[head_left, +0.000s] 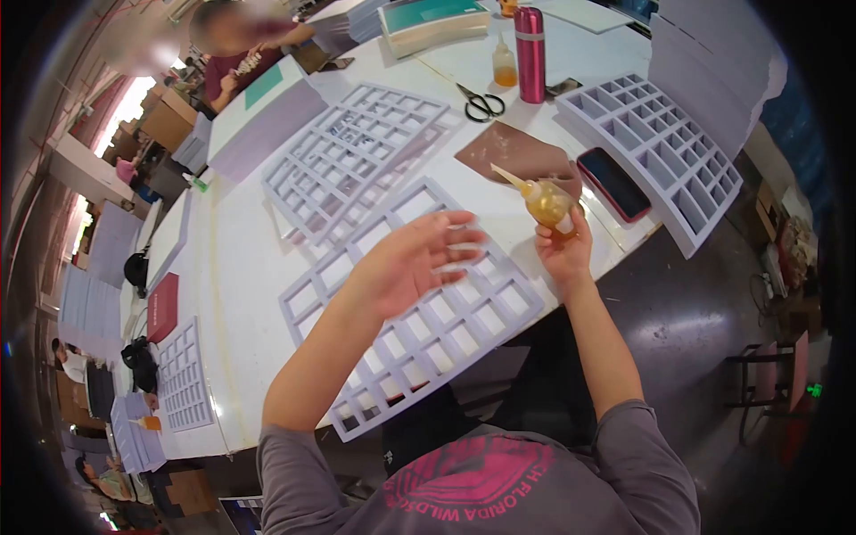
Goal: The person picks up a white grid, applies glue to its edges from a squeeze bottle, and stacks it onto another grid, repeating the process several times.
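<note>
My left hand (415,266) hovers over a pale grey grid frame (406,325) with its fingers spread, slightly blurred, holding nothing. That frame lies at the table's near edge and overhangs it a little. In my right hand (567,252) is a squeeze bottle (549,207) of amber liquid, its pointed nozzle tilted up to the left. Just behind the bottle lies a brown sheet (508,153), perhaps sandpaper. A smartphone (613,184) rests to the right of it.
Farther back are a second grid frame (357,147), black scissors (482,104), another squeeze bottle (504,67) and a pink flask (531,58). A deep divided tray (660,147) juts past the right edge. Across the white table (241,294), a person (236,53) handles a small piece.
</note>
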